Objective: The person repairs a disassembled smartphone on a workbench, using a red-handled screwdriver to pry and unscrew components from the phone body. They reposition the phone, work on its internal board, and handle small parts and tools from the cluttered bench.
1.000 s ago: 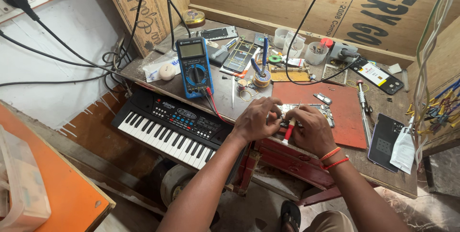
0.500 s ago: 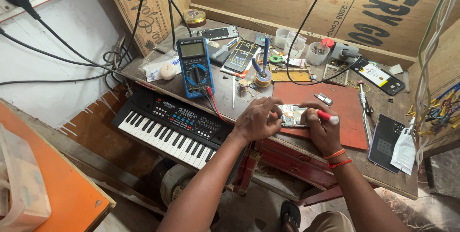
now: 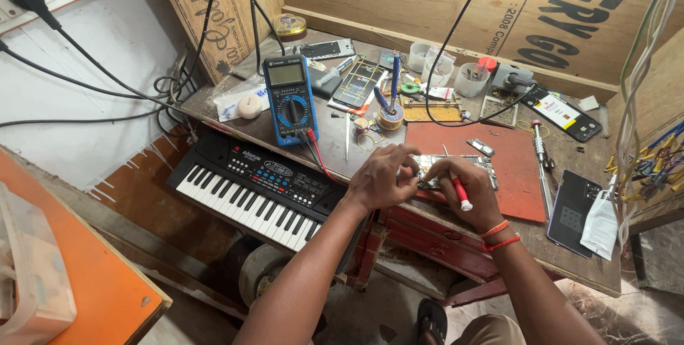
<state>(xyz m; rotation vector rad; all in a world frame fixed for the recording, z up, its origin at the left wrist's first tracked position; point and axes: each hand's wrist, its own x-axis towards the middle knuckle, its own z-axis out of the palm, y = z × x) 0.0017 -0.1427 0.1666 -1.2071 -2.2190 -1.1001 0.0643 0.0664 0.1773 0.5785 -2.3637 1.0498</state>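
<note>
Cups point(image 3: 470, 80) hold small parts; right hand point(image 3: 467, 192) pinches screwdriver point(image 3: 457, 187), left hand point(image 3: 381, 178) grips phone board point(image 3: 456, 165).

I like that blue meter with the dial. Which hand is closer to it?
The left hand. It rests on the opened phone, just right of and below the blue meter. The right hand, holding a red-handled screwdriver, sits farther right.
</note>
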